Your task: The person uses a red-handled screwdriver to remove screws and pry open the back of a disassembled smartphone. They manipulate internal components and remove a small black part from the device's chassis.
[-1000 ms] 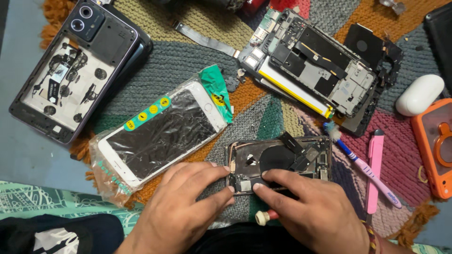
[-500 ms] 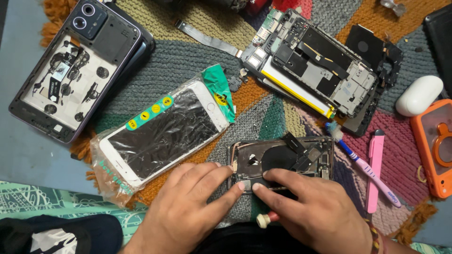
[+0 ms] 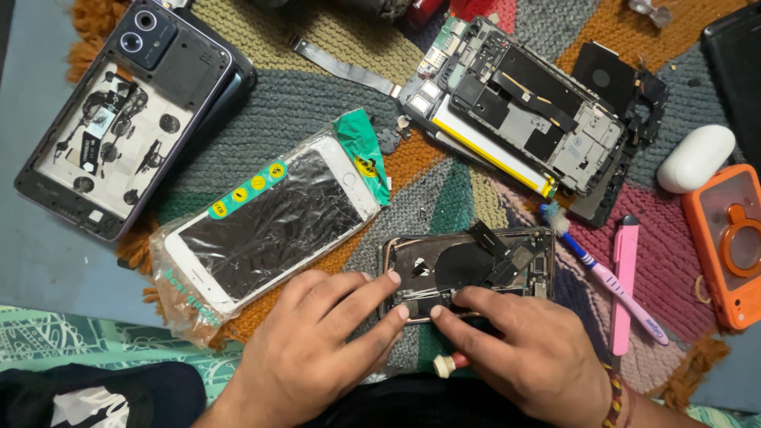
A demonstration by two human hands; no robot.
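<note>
An opened phone housing (image 3: 468, 265) with a round black coil and flex cables lies on the woven rug, just in front of me. My left hand (image 3: 317, 353) steadies its lower left corner, with fingertips on its edge. My right hand (image 3: 527, 349) covers the housing's lower edge, its forefinger pressing inside the shell close to my left forefinger. A small tool with a white cap (image 3: 444, 365) sticks out from under my right palm. What its tip touches is hidden by my fingers.
A white phone screen in a plastic sleeve (image 3: 269, 226) lies to the left, and a dark back cover (image 3: 127, 119) further left. A stripped phone frame (image 3: 523, 111) lies behind. A toothbrush (image 3: 606, 277), pink tool (image 3: 625, 277), orange case (image 3: 733, 246) and white earbud case (image 3: 696, 158) are at the right.
My two forefingers have drawn closer together on the housing's lower edge. The housing and everything else on the rug stay where they were.
</note>
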